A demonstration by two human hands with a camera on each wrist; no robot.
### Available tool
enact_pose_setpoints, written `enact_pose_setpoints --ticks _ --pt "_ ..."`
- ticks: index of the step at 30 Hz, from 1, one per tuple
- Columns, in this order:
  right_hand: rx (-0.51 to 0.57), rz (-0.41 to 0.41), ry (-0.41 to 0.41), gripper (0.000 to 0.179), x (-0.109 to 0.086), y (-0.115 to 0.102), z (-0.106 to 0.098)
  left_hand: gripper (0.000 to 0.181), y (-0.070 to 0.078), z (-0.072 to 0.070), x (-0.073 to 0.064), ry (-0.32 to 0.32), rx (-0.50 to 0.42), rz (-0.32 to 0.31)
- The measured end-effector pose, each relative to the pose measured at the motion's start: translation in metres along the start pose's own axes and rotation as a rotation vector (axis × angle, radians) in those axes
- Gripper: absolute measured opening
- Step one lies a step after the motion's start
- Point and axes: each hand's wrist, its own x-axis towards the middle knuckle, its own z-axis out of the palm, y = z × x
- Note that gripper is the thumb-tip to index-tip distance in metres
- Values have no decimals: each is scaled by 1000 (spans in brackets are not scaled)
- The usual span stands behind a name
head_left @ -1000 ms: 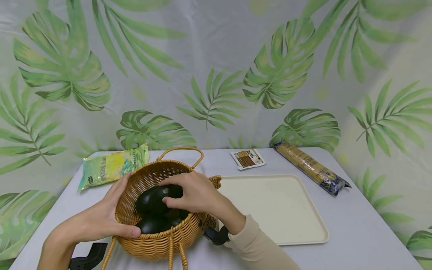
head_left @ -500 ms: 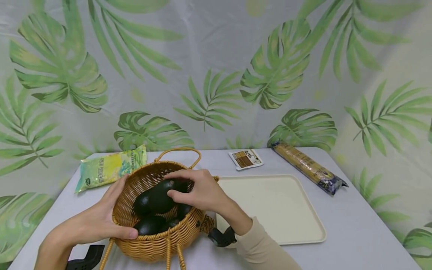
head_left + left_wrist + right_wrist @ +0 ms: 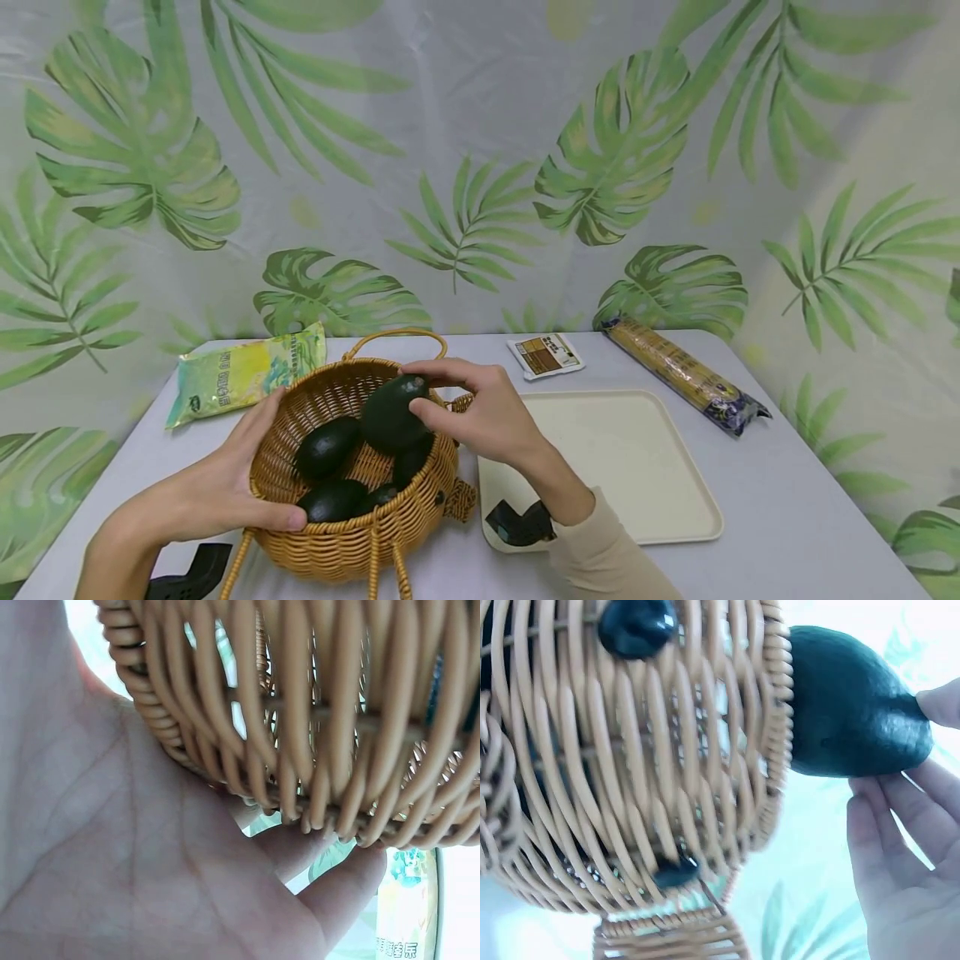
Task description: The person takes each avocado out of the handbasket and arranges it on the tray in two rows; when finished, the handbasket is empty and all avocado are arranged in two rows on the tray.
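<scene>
My right hand (image 3: pixel 483 408) pinches a dark green avocado (image 3: pixel 390 421) between thumb and fingers, at the right side of the wicker basket (image 3: pixel 337 554). The right wrist view has this avocado (image 3: pixel 847 705) jutting past the basket's rim, with the fingertips on its end. Several more avocados (image 3: pixel 327 447) lie inside the basket, some partly hidden by the held one and the rim. My left hand (image 3: pixel 202 487) holds the basket's left side, thumb over the near rim and fingers along the outside. In the left wrist view its palm (image 3: pixel 150 847) lies against the basket's weave (image 3: pixel 300 712).
A cream tray (image 3: pixel 600 467) lies right of the basket. At the back are a green-yellow packet (image 3: pixel 247 375) on the left, a small brown-white packet (image 3: pixel 546 355) in the middle and a long pack of noodles (image 3: pixel 675 367) on the right. The basket's handle (image 3: pixel 401 332) stands up behind.
My right hand has lifted one avocado off the others and moved right and up with it, turning it more upright. The left hand keeps its hold on the basket.
</scene>
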Motion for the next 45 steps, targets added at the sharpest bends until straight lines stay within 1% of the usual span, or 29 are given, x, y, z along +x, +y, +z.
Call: enact_pose_setpoints --ticks 7,14,22,30,36,41,45 --pt "13 19 42 34 -9 -1 -17 131 -1 0 -1 8 4 6" --pt "58 35 71 36 -18 1 -29 130 -3 -1 -2 9 20 2" --pt "13 35 105 37 -25 2 -50 129 1 -1 -1 -6 9 2" --pt "-34 86 122 36 -30 4 -69 129 1 0 -2 -2 10 -1" --pt "-88 119 144 36 -33 13 -80 130 -1 0 -3 3 10 1" --pt "-105 187 141 34 -36 20 -88 131 0 -1 -4 6 12 0" --pt "-89 241 145 33 -37 25 -94 130 0 0 -2 0 6 9"
